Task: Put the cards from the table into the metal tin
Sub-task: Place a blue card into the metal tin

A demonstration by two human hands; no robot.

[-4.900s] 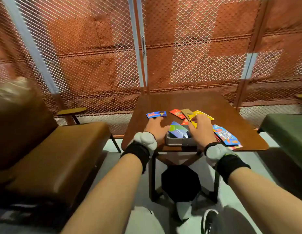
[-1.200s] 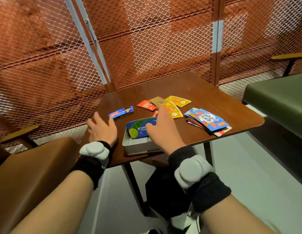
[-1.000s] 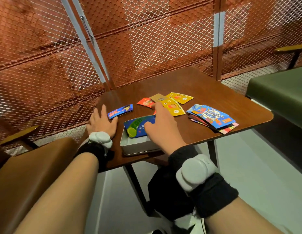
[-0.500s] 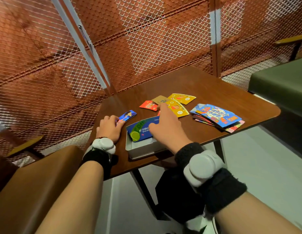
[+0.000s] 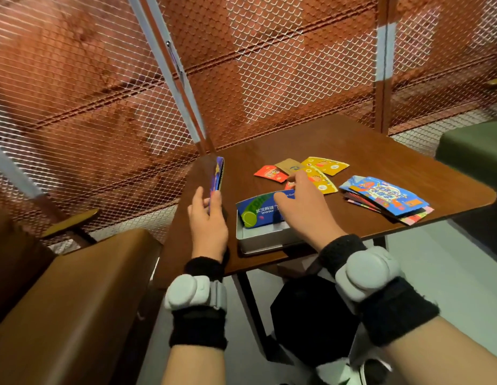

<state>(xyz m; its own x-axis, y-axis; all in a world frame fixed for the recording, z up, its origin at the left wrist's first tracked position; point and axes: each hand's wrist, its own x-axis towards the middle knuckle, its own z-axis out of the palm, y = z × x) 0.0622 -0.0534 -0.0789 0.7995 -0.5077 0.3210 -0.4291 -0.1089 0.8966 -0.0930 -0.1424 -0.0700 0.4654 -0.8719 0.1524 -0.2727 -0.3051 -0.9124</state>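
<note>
While left hand (image 5: 209,221) pinches a glossy blue card (image 5: 217,177) upright, right hand (image 5: 304,209) lies loosely open over the metal tin (image 5: 265,240)

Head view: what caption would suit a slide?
Left hand lifts a blue card while right hand rests at the metal tin.

Sitting at the near edge of the brown wooden desk (image 5: 352,145): a rectangular metal tin (image 5: 265,240), holding a blue card with a green circle (image 5: 259,213) tilted inside. Resting over that card's right end: the right hand (image 5: 302,215). Rising just left of the tin: the left hand (image 5: 208,220), pinching a blue picture card (image 5: 217,176) upright, clear of the desk. Lying behind the tin: loose red, tan and yellow cards (image 5: 315,170). Spreading well to the right, near the desk's right edge: a fanned stack of blue printed cards (image 5: 386,198).
</note>
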